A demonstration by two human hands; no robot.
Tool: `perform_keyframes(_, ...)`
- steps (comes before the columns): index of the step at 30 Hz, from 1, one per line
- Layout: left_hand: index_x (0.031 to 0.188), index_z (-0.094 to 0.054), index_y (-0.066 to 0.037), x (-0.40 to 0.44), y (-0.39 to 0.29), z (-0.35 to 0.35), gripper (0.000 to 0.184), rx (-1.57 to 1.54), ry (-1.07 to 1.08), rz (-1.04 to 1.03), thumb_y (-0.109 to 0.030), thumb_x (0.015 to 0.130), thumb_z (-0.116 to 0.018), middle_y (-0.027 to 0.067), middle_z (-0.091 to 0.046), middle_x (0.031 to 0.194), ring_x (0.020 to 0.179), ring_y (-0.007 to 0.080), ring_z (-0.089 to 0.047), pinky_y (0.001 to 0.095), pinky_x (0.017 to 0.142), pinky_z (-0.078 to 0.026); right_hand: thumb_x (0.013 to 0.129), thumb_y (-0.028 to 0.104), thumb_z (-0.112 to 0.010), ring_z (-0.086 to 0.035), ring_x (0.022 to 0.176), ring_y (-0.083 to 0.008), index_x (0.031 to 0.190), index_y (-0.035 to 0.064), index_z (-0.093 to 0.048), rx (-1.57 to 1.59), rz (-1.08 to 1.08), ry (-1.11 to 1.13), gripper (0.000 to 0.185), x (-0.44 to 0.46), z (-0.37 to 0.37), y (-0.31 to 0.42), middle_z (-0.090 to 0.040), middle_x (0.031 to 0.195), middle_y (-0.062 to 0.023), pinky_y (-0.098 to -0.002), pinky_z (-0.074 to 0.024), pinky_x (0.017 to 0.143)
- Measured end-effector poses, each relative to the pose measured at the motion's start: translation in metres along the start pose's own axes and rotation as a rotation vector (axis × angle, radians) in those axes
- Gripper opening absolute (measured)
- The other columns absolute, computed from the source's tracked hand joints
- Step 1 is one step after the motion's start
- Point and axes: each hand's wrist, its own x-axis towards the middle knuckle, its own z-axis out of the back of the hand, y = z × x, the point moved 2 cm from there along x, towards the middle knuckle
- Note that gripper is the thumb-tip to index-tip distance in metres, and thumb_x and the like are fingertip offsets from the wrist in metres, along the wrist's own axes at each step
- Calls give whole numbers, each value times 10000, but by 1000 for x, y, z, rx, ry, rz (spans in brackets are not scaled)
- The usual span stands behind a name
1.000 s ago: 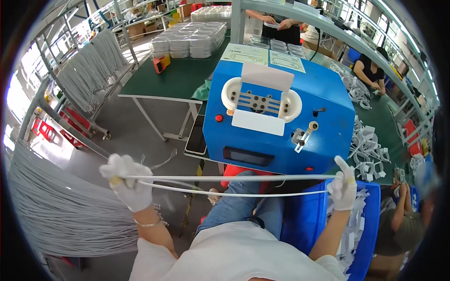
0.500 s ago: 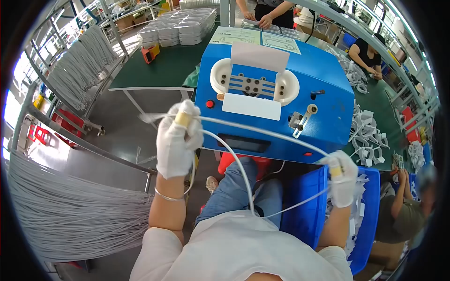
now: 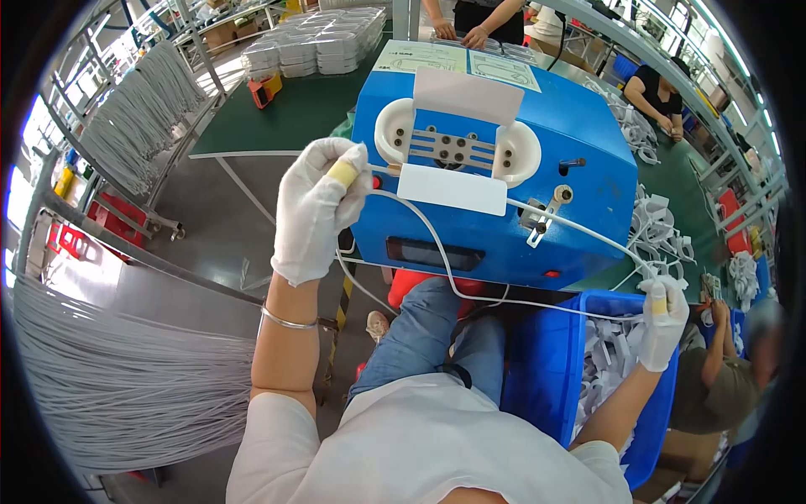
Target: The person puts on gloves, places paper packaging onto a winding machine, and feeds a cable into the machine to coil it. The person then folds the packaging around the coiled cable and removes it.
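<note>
Your left hand [image 3: 319, 210]: closed, gripping white cable [image 3: 441, 244], centre-left of frame | your right hand [image 3: 662, 317]: closed, gripping same cable, right of blue machine [image 3: 504, 239]

The green table [image 3: 227, 130] holds stacked clear trays [image 3: 312, 46] and a red-and-yellow device [image 3: 265, 90]

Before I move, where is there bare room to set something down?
Bare green tabletop lies between the stacked clear plastic trays, the table's front edge and the blue machine. Crowded: the green table right of the machine, under white looped strips, and the blue plastic bin of white pieces.
</note>
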Motion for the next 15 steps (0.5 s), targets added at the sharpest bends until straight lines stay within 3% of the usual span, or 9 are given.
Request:
perform_keyframes(2, 907, -549, -13, 2, 2, -5, 123, 39, 0, -7, -127, 909, -597, 4, -552, 674, 483, 11, -397, 149, 425, -284, 931, 266, -574, -334, 598, -9, 849, 40, -608, 0, 107, -80, 243, 2, 1, 2, -441, 714, 61, -162, -233, 517)
perform_keyframes(5, 945, -548, 2, 3, 8, -21, 114, 178, -150, -126, -100, 913, -587, 66, -639, 780, 568, 18, -488, 146, 468, -340, 937, 238, -567, -347, 606, -15, 877, 42, -615, -12, 71, -112, 210, 8, 5, -9, -486, 745, 54, -164, -248, 526)
perform_keyframes(9, 948, -549, 7, 0, 13, -18, 114, 181, -141, -59, -85, 904, -599, 75, -650, 811, 624, 36, -537, 155, 491, -375, 944, 209, -555, -363, 609, -17, 873, 43, -611, -60, 115, -100, 189, 20, 5, -17, -519, 777, 53, -170, -263, 529)
perform_keyframes(12, 952, -546, 6, -2, 18, -21, 110, 349, -154, -215, -67, 895, -608, 68, -648, 814, 653, 45, -550, 178, 517, -415, 947, 209, -546, -360, 597, -17, 874, 40, -611, -188, 174, -79, 195, 36, 15, -16, -515, 774, 49, -175, -269, 523)
perform_keyframes(14, 955, -543, -1, -4, 23, -21, 112, 552, -203, -481, -60, 891, -614, 53, -637, 794, 655, 49, -547, 197, 542, -441, 941, 185, -538, -412, 623, -43, 883, 20, -615, -254, 194, -177, 192, 56, 25, -1, -548, 777, 25, -192, -327, 556)
perform_keyframes(15, 951, -542, -10, -5, 24, -21, 105, 590, -213, -473, -66, 895, -611, 36, -619, 770, 654, 49, -543, 196, 545, -441, 935, 174, -533, -443, 651, -58, 892, 15, -621, -301, 273, -206, 187, 69, 25, 8, -567, 783, 14, -201, -353, 587)
